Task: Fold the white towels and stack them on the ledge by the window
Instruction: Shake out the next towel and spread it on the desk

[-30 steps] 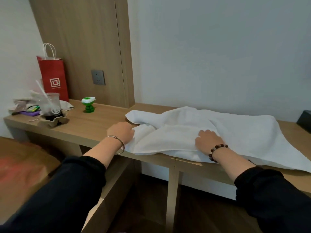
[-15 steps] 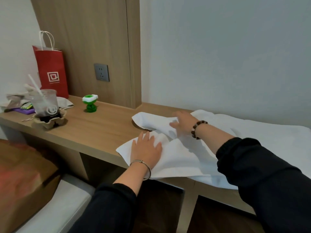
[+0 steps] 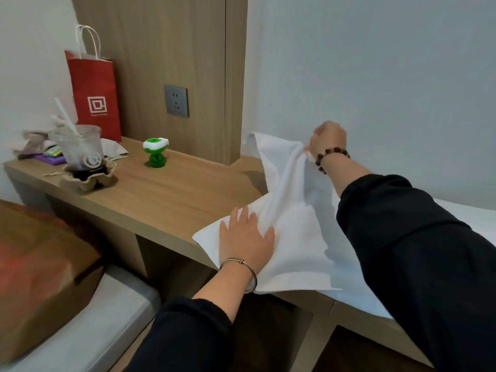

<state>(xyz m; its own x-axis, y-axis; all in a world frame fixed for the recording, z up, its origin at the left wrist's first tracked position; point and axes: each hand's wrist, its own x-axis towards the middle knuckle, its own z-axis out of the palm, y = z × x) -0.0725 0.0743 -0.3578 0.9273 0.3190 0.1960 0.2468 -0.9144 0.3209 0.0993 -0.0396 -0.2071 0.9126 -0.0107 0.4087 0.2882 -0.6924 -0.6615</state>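
Note:
A white towel lies over the front edge of the wooden ledge, right of centre. My left hand rests flat on its near left corner, fingers straight, a metal bangle on the wrist. My right hand pinches a far part of the towel and holds it lifted off the ledge, so the cloth rises in a bunched ridge toward it. A bead bracelet sits on that wrist. More white cloth runs to the right behind my right sleeve, which hides much of it.
On the ledge's left end stand a red paper bag, a plastic cup with a straw in a cardboard holder, and a small green and white object. A wall socket sits on the wood panel. A brown paper bag lies at lower left.
My right hand has lifted a far part of the towel up off the ledge. My left hand stays flat on the near corner. The camera has moved closer.

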